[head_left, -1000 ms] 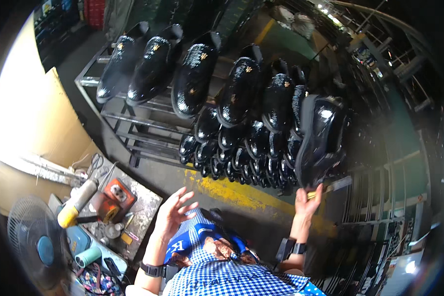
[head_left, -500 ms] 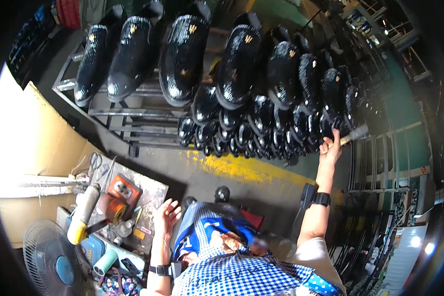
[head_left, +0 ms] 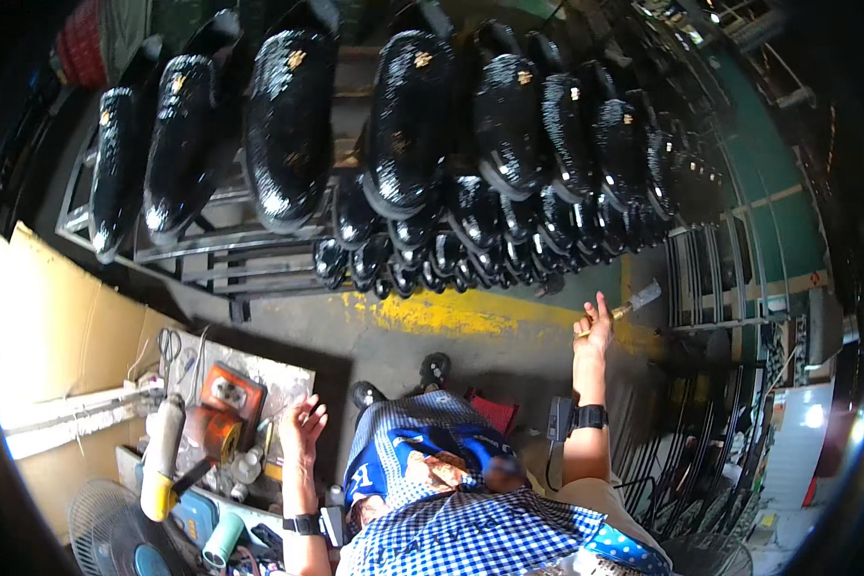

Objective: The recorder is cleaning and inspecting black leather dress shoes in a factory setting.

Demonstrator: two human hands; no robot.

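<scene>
While glossy shoes (head_left: 288,125) line metal bars (head_left: 226,242), our right hand (head_left: 593,331) grips a brush (head_left: 634,303). Our left hand (head_left: 300,429), half-curled, is empty.

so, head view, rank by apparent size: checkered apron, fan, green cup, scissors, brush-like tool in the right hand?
1. Checkered apron
2. Fan, cut off by the lower edge
3. Green cup and brush-like tool in the right hand: unsure, the tool looks longer, the cup wider
4. Scissors
</scene>
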